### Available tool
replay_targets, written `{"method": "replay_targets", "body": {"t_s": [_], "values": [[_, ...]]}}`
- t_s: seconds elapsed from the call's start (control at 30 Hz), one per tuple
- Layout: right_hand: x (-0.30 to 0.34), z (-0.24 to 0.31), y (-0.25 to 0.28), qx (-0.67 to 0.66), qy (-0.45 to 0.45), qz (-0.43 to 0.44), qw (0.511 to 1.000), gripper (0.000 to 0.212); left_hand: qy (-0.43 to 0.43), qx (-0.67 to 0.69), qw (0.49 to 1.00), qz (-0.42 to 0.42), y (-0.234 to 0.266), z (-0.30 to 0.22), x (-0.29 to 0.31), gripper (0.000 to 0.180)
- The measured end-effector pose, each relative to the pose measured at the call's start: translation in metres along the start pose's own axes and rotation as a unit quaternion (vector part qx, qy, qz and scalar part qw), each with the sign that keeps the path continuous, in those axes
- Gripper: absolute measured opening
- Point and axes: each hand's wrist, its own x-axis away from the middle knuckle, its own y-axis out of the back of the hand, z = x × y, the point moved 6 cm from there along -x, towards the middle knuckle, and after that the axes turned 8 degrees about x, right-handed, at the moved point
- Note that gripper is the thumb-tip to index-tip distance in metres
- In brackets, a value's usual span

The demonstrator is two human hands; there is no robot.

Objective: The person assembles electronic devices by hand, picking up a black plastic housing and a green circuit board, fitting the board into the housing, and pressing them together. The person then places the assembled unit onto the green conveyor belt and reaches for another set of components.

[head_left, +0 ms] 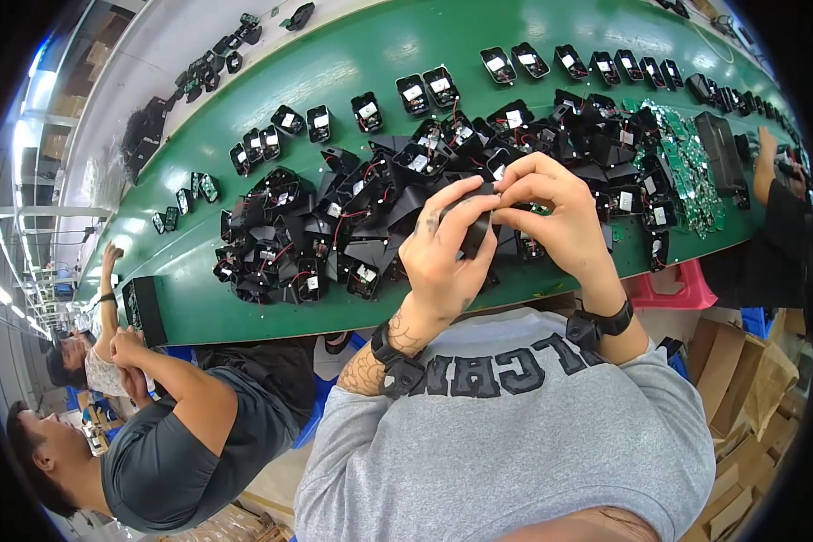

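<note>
My left hand [435, 264] is closed around a black plastic housing [476, 237], held up over the near side of the bench. Close against its upper right edge, my right hand [560, 215] bends its fingers and thumb into a pinch. What lies between those right fingertips is hidden or too small to make out. Below and around both hands spreads a heap of black plastic housings [366, 253], many with red wires and white-labelled parts inside. The inside of the held housing is mostly covered by my fingers.
Black housings [367, 112] stand in a loose row across the green bench [217, 312]. Green circuit boards [686, 167] are piled at the right, beside a dark box [719, 152]. A pink stool [673, 287] is under the edge. Co-workers [167, 452] sit at left; another works far right.
</note>
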Motion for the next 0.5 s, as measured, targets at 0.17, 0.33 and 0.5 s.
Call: {"method": "replay_targets", "body": {"t_s": [0.17, 0.33, 0.5], "values": [[-0.002, 0.001, 0.005, 0.044, -0.008, 0.028, 0.999, 0.018, 0.297, 0.329, 0.896, -0.021, -0.009, 0.027, 0.012, 0.025], [0.000, 0.001, 0.015, -0.528, 0.068, 0.083, 0.842, 0.026, 0.370, 0.373, 0.849, -0.050, 0.004, 0.037, 0.008, 0.028], [0.018, 0.016, -0.005, -0.862, 0.033, 0.310, 0.400, 0.036, 0.353, 0.342, 0.865, -0.102, 0.020, 0.038, 0.007, 0.027]]}}
